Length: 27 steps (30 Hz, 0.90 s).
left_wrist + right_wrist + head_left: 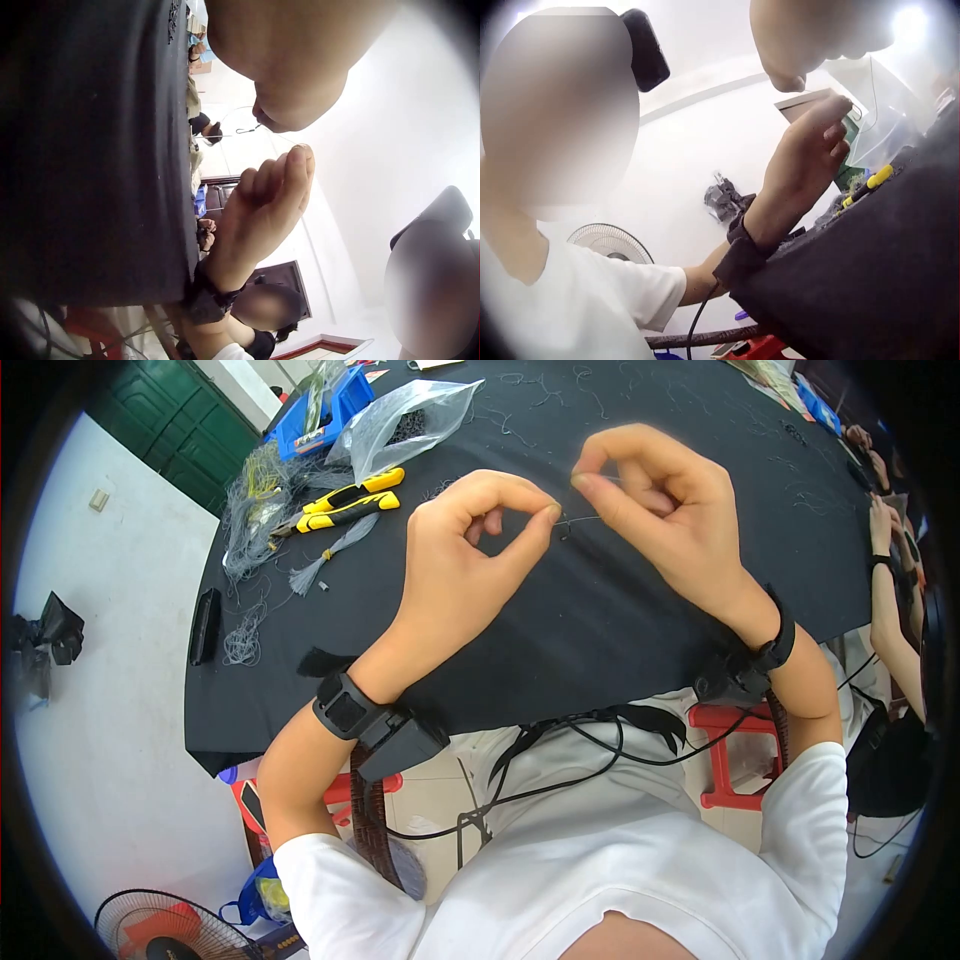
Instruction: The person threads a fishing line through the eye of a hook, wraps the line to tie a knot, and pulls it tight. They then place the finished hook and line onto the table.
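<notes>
Both hands are raised over the black cloth. In the head view the left hand point(465, 550) pinches a thin line between thumb and index fingertip, beside a small dark hook point(565, 536). Just to the right, the right hand point(670, 515) pinches the line between thumb and index finger. A short stretch of pale line point(582, 519) spans the gap between the hands. In the left wrist view the hook point(246, 130) hangs by the left fingertips, and a curved line reaches the right hand point(262, 202). The right wrist view shows the left hand point(802, 169) with a looped line at its fingertips.
On the table's left lie yellow-black pliers point(345, 510), a tied bundle of line point(325, 565), tangled line point(243, 643) and a black case point(204, 626). Behind them are a blue bin point(318, 425) and a clear bag point(375, 440). Loose line pieces point(515, 425) lie at the back.
</notes>
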{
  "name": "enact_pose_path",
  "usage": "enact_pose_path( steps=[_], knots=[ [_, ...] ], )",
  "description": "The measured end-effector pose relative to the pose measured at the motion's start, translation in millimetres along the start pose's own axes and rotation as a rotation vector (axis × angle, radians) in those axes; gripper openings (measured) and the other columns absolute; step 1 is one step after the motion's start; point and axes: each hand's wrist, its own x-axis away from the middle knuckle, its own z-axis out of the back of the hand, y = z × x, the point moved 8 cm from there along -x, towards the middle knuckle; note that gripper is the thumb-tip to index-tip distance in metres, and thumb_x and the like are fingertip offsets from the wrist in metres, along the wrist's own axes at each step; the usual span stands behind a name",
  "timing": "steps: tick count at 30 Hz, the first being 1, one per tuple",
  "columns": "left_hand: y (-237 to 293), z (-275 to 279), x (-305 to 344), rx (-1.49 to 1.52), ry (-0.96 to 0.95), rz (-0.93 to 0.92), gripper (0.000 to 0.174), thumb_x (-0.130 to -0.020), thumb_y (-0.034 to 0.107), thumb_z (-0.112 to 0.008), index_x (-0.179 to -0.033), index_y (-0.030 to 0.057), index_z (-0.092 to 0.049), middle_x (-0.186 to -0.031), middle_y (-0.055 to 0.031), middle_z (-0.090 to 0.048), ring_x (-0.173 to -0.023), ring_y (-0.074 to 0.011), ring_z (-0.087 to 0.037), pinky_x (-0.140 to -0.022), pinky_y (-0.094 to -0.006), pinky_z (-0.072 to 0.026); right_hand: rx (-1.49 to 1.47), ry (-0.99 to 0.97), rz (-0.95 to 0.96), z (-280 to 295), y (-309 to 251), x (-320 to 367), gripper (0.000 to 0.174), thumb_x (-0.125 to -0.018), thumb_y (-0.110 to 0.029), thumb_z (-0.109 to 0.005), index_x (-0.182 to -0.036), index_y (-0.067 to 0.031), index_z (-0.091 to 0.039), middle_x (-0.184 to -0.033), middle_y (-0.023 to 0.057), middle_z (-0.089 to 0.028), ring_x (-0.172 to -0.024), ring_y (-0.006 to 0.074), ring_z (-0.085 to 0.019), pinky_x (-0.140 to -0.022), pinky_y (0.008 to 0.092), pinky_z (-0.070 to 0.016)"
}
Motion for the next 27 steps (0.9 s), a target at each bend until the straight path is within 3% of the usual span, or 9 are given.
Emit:
enact_pose_path(
  steps=[4,6,10,13,16,22,25,27],
  knots=[
    [7,-7,2,-0.008,-0.14,-0.007,0.009,-0.078,0.001,-0.064,-0.087,0.0021,-0.066,-0.087,-0.0003,-0.063,-0.068,-0.0034,-0.043,-0.06,-0.0175,-0.0321,0.028,0.001,0.011,3,6,-5,0.011,-0.078,-0.012,-0.066,-0.087,-0.0075,-0.063,-0.052,-0.0056,-0.026,-0.049,0.0037,-0.026,-0.046,0.0228,-0.0219],
    [9,-8,2,0.03,-0.152,-0.024,0.008,-0.079,0.0,-0.064,-0.086,0.0015,-0.066,-0.088,-0.0016,-0.064,-0.069,-0.0035,-0.044,-0.06,-0.0179,-0.0322,0.021,-0.013,-0.007,2,12,-6,0.011,-0.079,-0.013,-0.066,-0.088,-0.007,-0.063,-0.052,-0.0056,-0.028,-0.048,0.0034,-0.026,-0.046,0.023,-0.0224],
    [9,-9,3,0.12,-0.188,0.019,0.008,-0.08,-0.001,-0.063,-0.088,-0.0004,-0.065,-0.092,-0.0041,-0.063,-0.073,-0.0045,-0.049,-0.063,-0.018,-0.036,-0.123,-0.097,-0.177,-10,37,-2,0.013,-0.081,-0.015,-0.065,-0.088,-0.0042,-0.063,-0.052,-0.0083,-0.032,-0.048,0.0014,-0.027,-0.045,0.0219,-0.0226],
    [-2,-7,4,0.397,-0.128,0.109,0.009,-0.082,0.001,-0.063,-0.09,-0.0014,-0.064,-0.095,-0.0053,-0.062,-0.08,-0.0068,-0.054,-0.071,-0.019,-0.0405,-0.294,-0.188,-0.335,-28,57,7,0.015,-0.083,-0.016,-0.063,-0.088,-0.0011,-0.062,-0.053,-0.011,-0.035,-0.048,-0.0008,-0.028,-0.044,0.0197,-0.0226],
    [-5,-5,2,0.641,-0.011,0.167,0.01,-0.083,0.003,-0.063,-0.091,-0.0028,-0.064,-0.084,-0.0038,-0.063,-0.071,-0.0029,-0.053,-0.06,-0.0147,-0.0388,-0.416,-0.291,-0.509,-45,58,20,0.014,-0.083,-0.015,-0.062,-0.086,-0.0007,-0.061,-0.053,-0.0109,-0.038,-0.048,-0.0014,-0.03,-0.044,0.0192,-0.0231],
    [-28,4,4,0.516,0.113,0.317,0.012,-0.083,0.006,-0.064,-0.091,-0.0029,-0.064,-0.079,-0.0004,-0.062,-0.069,-0.0009,-0.053,-0.058,-0.0135,-0.0385,-0.518,-0.318,-0.502,-61,46,29,0.01,-0.081,-0.011,-0.061,-0.082,-0.0016,-0.058,-0.053,-0.0105,-0.036,-0.047,-0.0007,-0.028,-0.044,0.0191,-0.0229],
    [-36,5,7,0.461,0.088,0.374,0.015,-0.083,0.008,-0.064,-0.094,-0.002,-0.064,-0.093,-0.0062,-0.064,-0.087,-0.0104,-0.058,-0.081,-0.0229,-0.0428,-0.442,-0.272,-0.438,-56,34,27,0.009,-0.08,-0.01,-0.062,-0.082,-0.0019,-0.059,-0.053,-0.0095,-0.033,-0.048,0.0004,-0.026,-0.045,0.0201,-0.0229],
    [-39,5,8,0.417,0.088,0.389,0.014,-0.083,0.007,-0.064,-0.094,-0.002,-0.064,-0.093,-0.006,-0.064,-0.086,-0.01,-0.058,-0.081,-0.0226,-0.0432,-0.353,-0.219,-0.354,-49,26,24,0.009,-0.078,-0.01,-0.063,-0.082,-0.0023,-0.059,-0.053,-0.0086,-0.031,-0.049,0.0012,-0.025,-0.045,0.0209,-0.0229]
  ],
)
